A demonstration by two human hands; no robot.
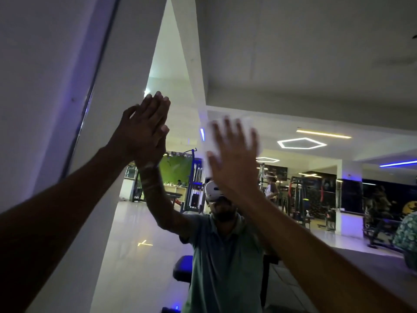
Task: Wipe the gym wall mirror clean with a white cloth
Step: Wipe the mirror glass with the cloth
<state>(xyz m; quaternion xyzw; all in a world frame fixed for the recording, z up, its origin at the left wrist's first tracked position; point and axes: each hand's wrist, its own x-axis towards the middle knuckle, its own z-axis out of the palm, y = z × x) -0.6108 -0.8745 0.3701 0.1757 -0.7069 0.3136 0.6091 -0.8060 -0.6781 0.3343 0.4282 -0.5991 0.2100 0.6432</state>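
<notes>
Mid-wipe, by the look of it: white cloth (228, 134) is flat against the mirror (293, 64), high up, pinned under the right hand (233, 154). Fingers there are spread and straight, palm pressing the cloth onto the glass, not curled round it; cloth edges poke out above and left of the fingers. Hand and cloth are motion-blurred, so a stroke is likely under way. Left hand (144, 127) is also flat on the glass, fingers straight and together, holding nothing, well left of the cloth near the mirror's left edge by the wall (33, 86); its reflection meets it fingertip to fingertip. Progress is hard to judge: no obvious streaks or smears show on the glass in this dim light, so I cannot tell which parts are done. Only this upper patch is being covered; lower and right areas probably remain. Reflection shows gym machines (304, 199) and a hexagon ceiling light (301, 143).
</notes>
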